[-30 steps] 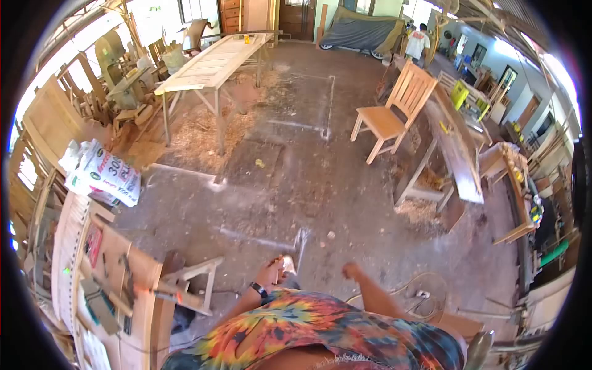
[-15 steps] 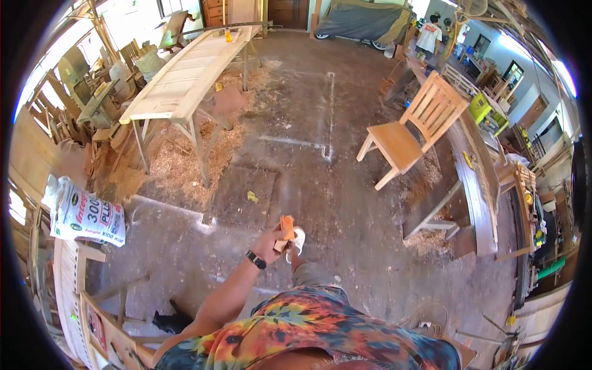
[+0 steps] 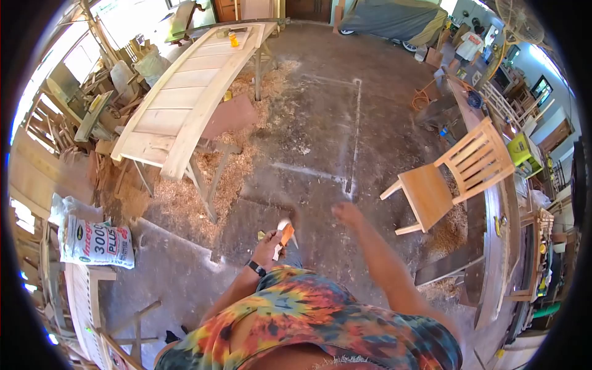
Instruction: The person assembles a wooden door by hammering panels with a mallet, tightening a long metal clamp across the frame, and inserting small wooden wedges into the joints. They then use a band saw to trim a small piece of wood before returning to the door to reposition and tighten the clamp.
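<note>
Your left hand (image 3: 268,245) gripped a small orange block (image 3: 287,235) and a white scrap (image 3: 282,224), low and near your tie-dye shirt (image 3: 296,314), probably for easy carrying. Your right hand (image 3: 347,213) hung farther out, too blurred to tell whether it was open or closed.

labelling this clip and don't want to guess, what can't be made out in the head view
Orange object: head view, mostly wrapped by the left hand, so its kind is unclear.
Right hand: head view, blurred, fingers open or shut unreadable.
Person at the back: head view, too small for detail.
Tarp-covered shape: head view, hidden under the tarp and cut by the top edge.
</note>
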The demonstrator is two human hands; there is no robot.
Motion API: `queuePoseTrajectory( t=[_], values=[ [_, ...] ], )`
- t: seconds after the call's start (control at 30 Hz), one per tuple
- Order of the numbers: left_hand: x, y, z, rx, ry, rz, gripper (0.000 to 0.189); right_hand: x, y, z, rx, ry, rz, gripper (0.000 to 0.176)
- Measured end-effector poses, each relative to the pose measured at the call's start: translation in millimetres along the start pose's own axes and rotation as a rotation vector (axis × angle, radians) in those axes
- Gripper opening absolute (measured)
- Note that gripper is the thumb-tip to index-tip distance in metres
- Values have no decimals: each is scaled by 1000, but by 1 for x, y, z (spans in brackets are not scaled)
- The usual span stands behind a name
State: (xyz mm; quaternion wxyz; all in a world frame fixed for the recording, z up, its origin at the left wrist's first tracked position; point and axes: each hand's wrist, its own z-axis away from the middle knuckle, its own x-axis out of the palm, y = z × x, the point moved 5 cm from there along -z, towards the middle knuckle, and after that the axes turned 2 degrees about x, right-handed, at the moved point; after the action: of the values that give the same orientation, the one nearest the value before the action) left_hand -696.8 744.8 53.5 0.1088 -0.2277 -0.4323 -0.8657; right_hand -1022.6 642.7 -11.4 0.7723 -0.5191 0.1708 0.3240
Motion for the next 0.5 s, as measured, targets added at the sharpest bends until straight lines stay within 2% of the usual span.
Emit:
queuePoseTrajectory(
  t=[0.03, 0.1, 0.17, 0.2, 0.23, 0.27, 0.3, 0.33, 0.37, 0.5],
  values=[
    [0, 15, -28, -8, 5, -3, 28, -12, -34, -36, -17, -61, -151, 33],
    [7, 68, -84, 353, 59, -290, 33, -33, -102, -98, -28, -178, -359, 36],
    [4, 100, -166, 257, -116, -217, 41, -41, -157, -137, 31, -307, -568, 37],
    [20, 120, -192, -107, 53, 489, 48, -48, -179, -158, 14, -251, -623, 34],
    [26, 150, -222, -8, -75, 407, 49, -56, -194, -180, 9, -327, -540, 34],
    [27, 170, -254, 7, -158, 364, 46, -59, -197, -205, 7, -311, -578, 32],
    [43, 203, -277, -54, -73, 533, 47, -61, -209, -208, 107, -306, -771, 31],
    [56, 233, -301, -77, -144, 558, 48, -83, -230, -231, 141, -258, -949, 30],
    [68, 259, -325, -104, -226, 571, 50, -98, -241, -250, 151, -250, -957, 30],
    [101, 327, -426, -158, -277, 542, 51, -157, -261, -331, 163, -192, -1079, 29]
  ],
)
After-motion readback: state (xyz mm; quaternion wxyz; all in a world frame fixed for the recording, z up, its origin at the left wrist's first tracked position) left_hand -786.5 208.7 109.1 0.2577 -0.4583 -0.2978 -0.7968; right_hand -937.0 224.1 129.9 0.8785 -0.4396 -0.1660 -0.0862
